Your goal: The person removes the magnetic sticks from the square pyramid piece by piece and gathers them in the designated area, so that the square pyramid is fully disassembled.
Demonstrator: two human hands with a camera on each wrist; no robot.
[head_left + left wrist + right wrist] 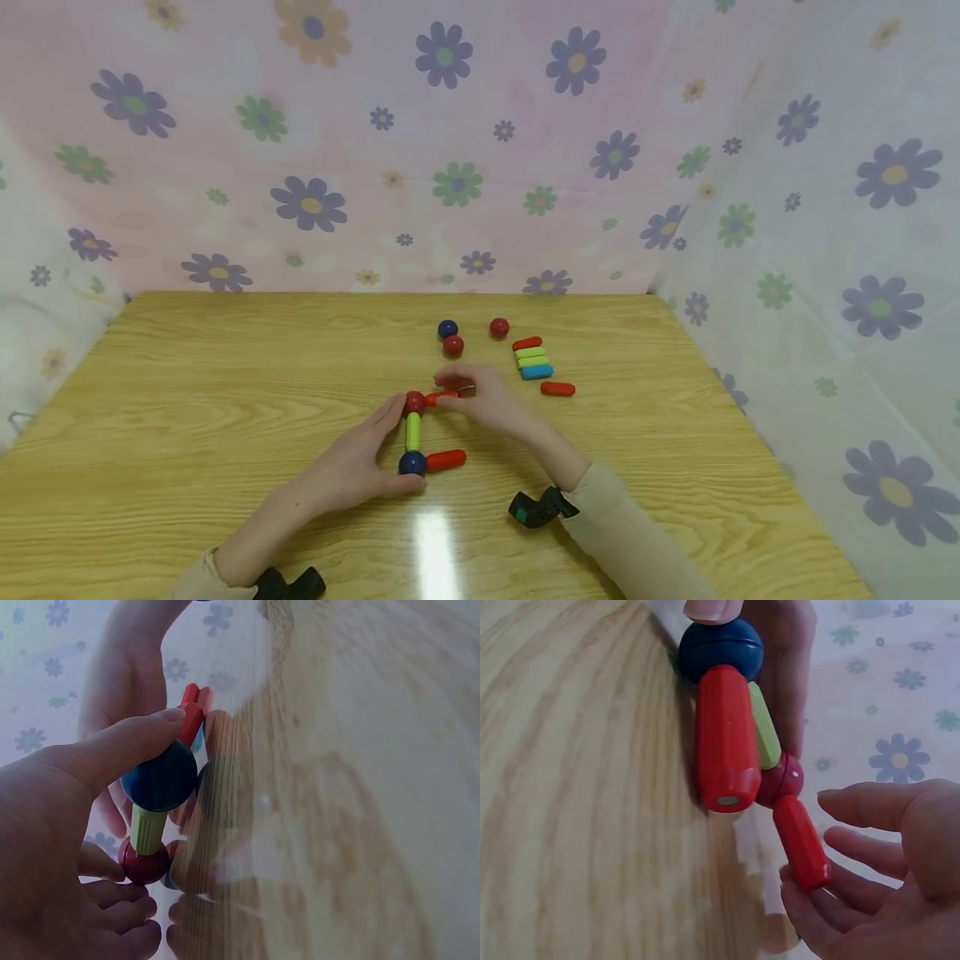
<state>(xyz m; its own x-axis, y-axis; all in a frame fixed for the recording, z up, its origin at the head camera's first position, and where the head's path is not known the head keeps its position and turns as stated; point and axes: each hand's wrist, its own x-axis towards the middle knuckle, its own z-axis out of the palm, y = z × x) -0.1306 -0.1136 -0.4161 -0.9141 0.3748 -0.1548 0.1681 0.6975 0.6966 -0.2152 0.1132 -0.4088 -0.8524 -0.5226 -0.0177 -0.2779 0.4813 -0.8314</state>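
Note:
My left hand [348,467] spans a joined piece of magnetic balls and rods on the table, pinching it lengthwise. Its thumb presses the dark blue ball [412,463] at the near end; its fingers touch the red ball [415,402] at the far end. Between these balls runs a yellow-green rod [413,432]. One red rod [447,459] juts rightward from the blue ball, with a bare metal tip in the right wrist view. Another red rod [801,840] extends from the red ball. Around that rod's outer end, my right hand [487,400] has its fingers spread, thumb apart from it.
Farther back lie a loose blue ball [447,329], a red ball [453,346] in front of it, and another red ball [499,327]. To the right, several rods lie in a row, a blue rod [537,372] nearest. A single red rod [558,389] lies apart.

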